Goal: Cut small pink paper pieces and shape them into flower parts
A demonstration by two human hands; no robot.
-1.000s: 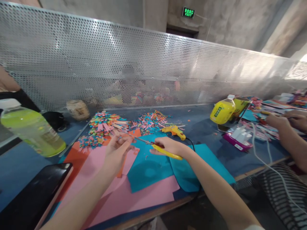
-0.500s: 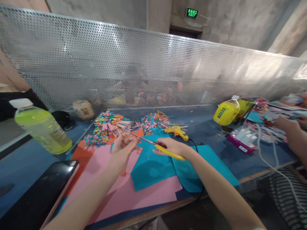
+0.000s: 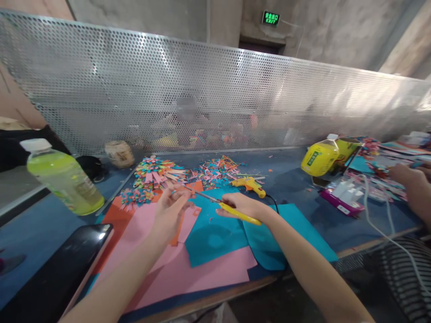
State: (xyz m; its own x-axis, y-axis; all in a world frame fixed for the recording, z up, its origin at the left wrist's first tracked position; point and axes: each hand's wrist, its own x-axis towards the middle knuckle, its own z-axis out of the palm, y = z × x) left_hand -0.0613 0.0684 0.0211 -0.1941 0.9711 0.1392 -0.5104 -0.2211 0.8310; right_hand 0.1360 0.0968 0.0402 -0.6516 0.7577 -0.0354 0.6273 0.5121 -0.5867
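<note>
My right hand [image 3: 243, 204] grips a pair of scissors [image 3: 239, 214] by the yellow handles, blades pointing left. The blade tips reach the fingers of my left hand [image 3: 171, 207], which are pinched on what looks like a thin paper strip, mostly hidden. Beneath both hands lie teal paper [image 3: 215, 242], pink paper [image 3: 202, 285] and orange paper [image 3: 117, 217]. Just beyond my left hand sits a bundle of fringed, multicoloured paper [image 3: 151, 172]. A heap of curled paper scraps [image 3: 217, 170] is behind the scissors, beside a yellow glue gun [image 3: 251, 185].
At left stand a green drink bottle [image 3: 67, 179], a black phone [image 3: 63, 264] and a jar [image 3: 119, 154]. To the right are a yellow bottle [image 3: 318, 157], a purple box [image 3: 341, 204], a white cable [image 3: 370, 215] and another person's hand [image 3: 409, 179]. A perforated metal screen [image 3: 218, 89] spans the back.
The whole view has shifted slightly. My left hand's fingers have moved a little near the blade tips; the right hand keeps its grip on the scissors.
</note>
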